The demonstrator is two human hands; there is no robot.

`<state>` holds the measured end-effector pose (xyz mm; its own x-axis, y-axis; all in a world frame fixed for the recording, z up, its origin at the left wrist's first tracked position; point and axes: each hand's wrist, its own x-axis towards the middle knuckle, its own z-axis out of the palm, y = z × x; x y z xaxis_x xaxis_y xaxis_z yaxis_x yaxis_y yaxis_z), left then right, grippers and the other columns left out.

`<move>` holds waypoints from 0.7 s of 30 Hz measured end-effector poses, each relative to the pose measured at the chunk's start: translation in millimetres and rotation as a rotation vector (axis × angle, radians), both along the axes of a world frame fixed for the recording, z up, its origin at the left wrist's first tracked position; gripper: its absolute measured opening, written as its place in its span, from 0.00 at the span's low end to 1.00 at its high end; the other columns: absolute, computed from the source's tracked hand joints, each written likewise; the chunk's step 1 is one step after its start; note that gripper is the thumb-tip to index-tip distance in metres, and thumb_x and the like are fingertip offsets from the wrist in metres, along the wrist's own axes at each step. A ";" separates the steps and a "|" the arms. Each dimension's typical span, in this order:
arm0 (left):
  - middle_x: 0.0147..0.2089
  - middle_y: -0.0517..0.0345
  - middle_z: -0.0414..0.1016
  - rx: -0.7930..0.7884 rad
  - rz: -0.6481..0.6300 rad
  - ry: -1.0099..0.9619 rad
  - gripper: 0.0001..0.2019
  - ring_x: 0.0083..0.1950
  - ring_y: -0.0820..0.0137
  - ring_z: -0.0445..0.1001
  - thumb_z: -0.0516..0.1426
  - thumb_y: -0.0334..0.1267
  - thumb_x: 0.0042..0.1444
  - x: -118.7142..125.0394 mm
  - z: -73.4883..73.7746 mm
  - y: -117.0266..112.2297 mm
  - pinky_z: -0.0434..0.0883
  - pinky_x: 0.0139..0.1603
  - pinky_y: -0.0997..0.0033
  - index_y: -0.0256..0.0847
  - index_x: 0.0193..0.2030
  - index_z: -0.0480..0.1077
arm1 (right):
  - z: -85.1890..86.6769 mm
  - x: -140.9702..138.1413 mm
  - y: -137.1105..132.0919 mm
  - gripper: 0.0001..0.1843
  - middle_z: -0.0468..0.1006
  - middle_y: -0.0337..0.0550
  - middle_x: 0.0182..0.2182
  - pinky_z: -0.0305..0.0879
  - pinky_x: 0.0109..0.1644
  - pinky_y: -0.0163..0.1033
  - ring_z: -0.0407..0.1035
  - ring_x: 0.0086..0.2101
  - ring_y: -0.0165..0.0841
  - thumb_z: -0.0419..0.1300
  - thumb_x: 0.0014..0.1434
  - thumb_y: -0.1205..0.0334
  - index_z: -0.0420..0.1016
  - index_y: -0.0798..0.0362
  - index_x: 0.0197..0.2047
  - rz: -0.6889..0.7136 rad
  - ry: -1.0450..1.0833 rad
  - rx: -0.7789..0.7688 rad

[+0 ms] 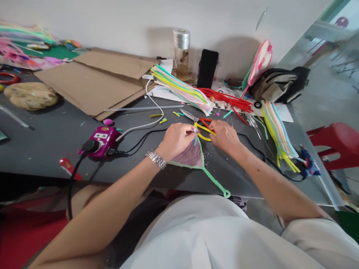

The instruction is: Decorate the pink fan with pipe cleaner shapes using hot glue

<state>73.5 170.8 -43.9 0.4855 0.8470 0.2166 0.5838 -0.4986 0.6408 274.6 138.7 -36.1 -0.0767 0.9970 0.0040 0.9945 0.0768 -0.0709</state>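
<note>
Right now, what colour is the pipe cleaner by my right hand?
Yellow: the pipe cleaner at your right hand, clearest in the head view.

Scissors (190,116) on the table (42,149), pipe cleaners (181,89) behind them, power strip (99,141) left, glue gun (308,164) right

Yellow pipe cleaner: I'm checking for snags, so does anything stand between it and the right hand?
Nothing visible does: the yellow pipe cleaner runs straight into the fingers of the right hand. The red-handled scissors lie beyond it, not between.

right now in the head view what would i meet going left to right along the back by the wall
Multicoloured pipe-cleaner crafts → flattened brown cardboard sheets → clear glass bottle with silver metal lid → upright black phone → black and beige fabric bag
</note>
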 end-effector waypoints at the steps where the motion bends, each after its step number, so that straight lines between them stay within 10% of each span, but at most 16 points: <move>1: 0.41 0.53 0.87 -0.006 0.000 -0.011 0.08 0.39 0.65 0.82 0.61 0.35 0.61 -2.5 -1.2 -0.3 0.71 0.41 0.68 0.42 0.40 0.83 | -1.3 -0.8 3.1 0.16 0.80 0.56 0.46 0.65 0.47 0.43 0.73 0.47 0.44 0.56 0.59 0.73 0.73 0.57 0.51 -0.017 -0.002 -0.024; 6: 0.41 0.55 0.87 -0.026 -0.003 0.001 0.10 0.39 0.64 0.82 0.59 0.34 0.59 -8.3 -3.8 -3.2 0.72 0.41 0.68 0.44 0.41 0.84 | 3.2 -7.2 26.6 0.21 0.81 0.57 0.48 0.65 0.44 0.40 0.75 0.44 0.42 0.59 0.57 0.72 0.72 0.59 0.55 -0.133 0.033 -0.180; 12: 0.43 0.54 0.87 0.046 -0.040 0.108 0.12 0.45 0.60 0.82 0.58 0.33 0.58 -6.9 -3.5 -3.6 0.73 0.46 0.65 0.44 0.42 0.84 | 24.4 19.3 34.3 0.06 0.80 0.44 0.28 0.59 0.32 0.34 0.74 0.31 0.33 0.61 0.54 0.65 0.79 0.56 0.34 -0.146 0.118 -0.299; 21: 0.40 0.55 0.86 -0.007 0.027 0.000 0.11 0.36 0.66 0.80 0.58 0.34 0.60 -21.8 -7.3 -4.0 0.72 0.39 0.68 0.44 0.41 0.83 | 19.3 69.6 -87.8 0.25 0.81 0.39 0.31 0.65 0.33 0.36 0.73 0.30 0.34 0.69 0.51 0.44 0.76 0.50 0.47 -0.165 0.504 -0.225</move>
<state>51.7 166.8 -51.2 0.4625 0.8612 0.2107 0.5969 -0.4782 0.6442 344.2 50.9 -16.8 0.0359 0.9762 -0.2140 0.8312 -0.1481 -0.5359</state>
